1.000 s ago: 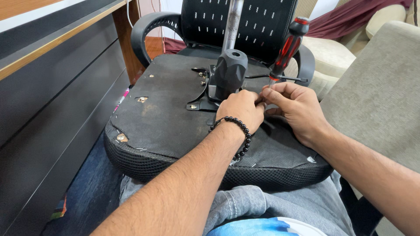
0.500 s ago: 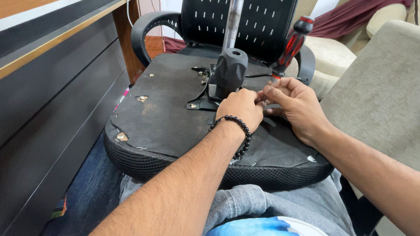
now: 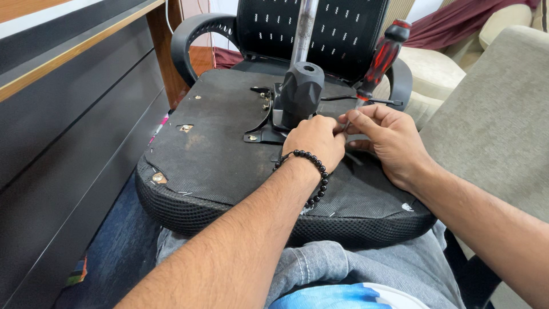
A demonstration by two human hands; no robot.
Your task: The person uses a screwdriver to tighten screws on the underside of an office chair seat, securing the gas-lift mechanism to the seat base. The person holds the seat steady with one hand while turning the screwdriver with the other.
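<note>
- Since a second ago, I see the screwdriver (image 3: 382, 56) tipped slightly more upright; both hands barely shifted.
- Right hand (image 3: 388, 137) pinches the screwdriver's shaft low, centre-right of frame; left hand (image 3: 315, 142), curled narrow, touches it by the tip.
- Upturned chair seat (image 3: 229, 154) lies across my lap: judged bulky, stiff, fabric torn. Grip the tool by its red-black handle; smooth shaft may slip.
- Black mechanism housing (image 3: 301, 91) and lever crowd the tip; dark table (image 3: 63, 114) stands left.

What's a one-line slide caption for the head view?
Left hand and right hand steady a red-and-black screwdriver at the mechanism plate under an upturned office chair seat.
</note>
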